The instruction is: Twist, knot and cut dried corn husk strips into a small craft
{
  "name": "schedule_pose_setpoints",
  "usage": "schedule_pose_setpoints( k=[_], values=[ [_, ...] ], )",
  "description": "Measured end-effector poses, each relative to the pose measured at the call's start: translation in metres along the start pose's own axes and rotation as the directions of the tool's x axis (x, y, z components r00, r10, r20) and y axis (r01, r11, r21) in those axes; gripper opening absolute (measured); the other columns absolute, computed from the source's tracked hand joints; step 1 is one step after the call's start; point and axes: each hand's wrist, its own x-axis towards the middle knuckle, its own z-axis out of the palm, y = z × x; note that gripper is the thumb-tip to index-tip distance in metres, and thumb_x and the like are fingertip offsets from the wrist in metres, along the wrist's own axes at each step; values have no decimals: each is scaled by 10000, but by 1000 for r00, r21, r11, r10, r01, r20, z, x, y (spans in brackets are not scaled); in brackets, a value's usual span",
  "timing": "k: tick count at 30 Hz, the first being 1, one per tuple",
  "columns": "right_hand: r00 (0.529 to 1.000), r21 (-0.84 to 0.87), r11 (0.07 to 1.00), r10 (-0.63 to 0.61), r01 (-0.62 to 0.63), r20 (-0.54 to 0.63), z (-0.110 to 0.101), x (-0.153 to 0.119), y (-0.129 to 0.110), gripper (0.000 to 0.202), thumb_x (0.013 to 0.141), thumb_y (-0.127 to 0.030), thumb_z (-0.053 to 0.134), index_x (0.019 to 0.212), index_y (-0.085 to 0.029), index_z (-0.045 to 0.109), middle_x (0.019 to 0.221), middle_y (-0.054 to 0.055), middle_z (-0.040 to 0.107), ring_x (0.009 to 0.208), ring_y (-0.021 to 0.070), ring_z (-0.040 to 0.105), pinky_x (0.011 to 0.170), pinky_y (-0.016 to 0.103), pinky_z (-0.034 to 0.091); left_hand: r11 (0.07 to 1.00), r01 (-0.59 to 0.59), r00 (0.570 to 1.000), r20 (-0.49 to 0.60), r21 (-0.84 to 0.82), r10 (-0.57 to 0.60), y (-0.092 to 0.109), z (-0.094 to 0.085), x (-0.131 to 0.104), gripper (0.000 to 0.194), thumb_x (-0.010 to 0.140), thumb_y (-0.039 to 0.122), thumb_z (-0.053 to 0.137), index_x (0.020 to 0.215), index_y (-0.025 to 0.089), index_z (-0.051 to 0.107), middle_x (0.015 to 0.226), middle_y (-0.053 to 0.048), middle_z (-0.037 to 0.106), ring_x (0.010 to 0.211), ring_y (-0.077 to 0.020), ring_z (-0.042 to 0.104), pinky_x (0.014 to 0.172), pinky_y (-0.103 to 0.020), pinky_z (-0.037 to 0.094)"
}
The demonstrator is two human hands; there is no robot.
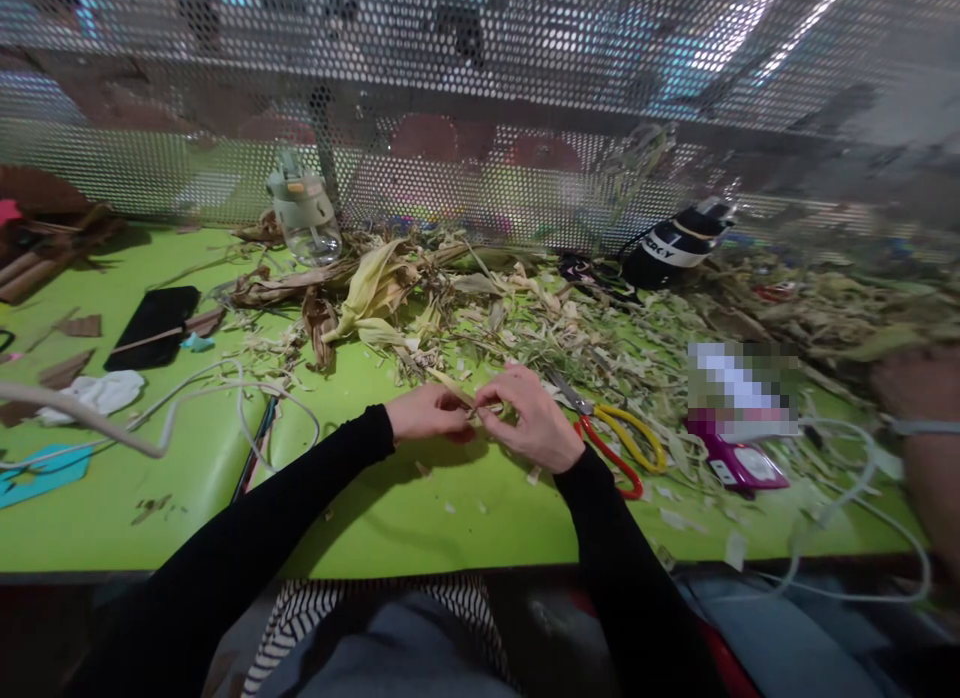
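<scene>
Close together over the front middle of the green table [435, 518], both my hands pinch one narrow strip of dried corn husk [454, 387]. My left hand [431, 413] has its fingers closed around the strip's lower end. Thumb and fingers of my right hand [529, 413] press on the same end, and the strip's pale tip sticks up to the left. Just right of my right hand lie scissors [611, 428] with one red and one yellow handle. Beyond my hands is a pale yellow corn husk [375, 288] among heaped husk scraps [510, 318].
A perforated metal screen [450, 108] closes off the back. Before it stand a clear bottle [304, 213] and a black bottle [675, 243]. A phone [154, 326] and white cable [202, 378] lie left; a purple device [739, 463] lies right. Another person's arm [926, 428] reaches in at right.
</scene>
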Motion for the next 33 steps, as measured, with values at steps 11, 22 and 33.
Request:
schedule_pose_setpoints(
  k=[11,22,33],
  values=[
    [1000,-4,1000,11,-11,0,0,-1,1,75,770,-155,559,721,-210,551,692,6,629,684,176,501,817,418,373,984,-150,987,70,95,144,-11,-10,7,203,687,200,648,864,101,632,684,-5,601,620,-98,536,649,-235,434],
    [997,20,1000,19,-20,78,-4,-1,-2,85,848,-253,534,827,-195,592,815,43,643,790,194,537,806,408,393,924,-121,992,1,363,129,-8,-10,6,239,806,335,544,836,108,613,704,-27,622,591,-96,526,584,-221,411],
    [983,42,998,49,-42,-174,1,0,0,121,850,-304,556,849,-197,614,911,66,632,874,207,552,754,368,446,982,-175,984,-37,-66,173,-8,-5,6,197,736,266,646,844,106,606,785,-58,668,678,-97,586,679,-249,461]
  ],
)
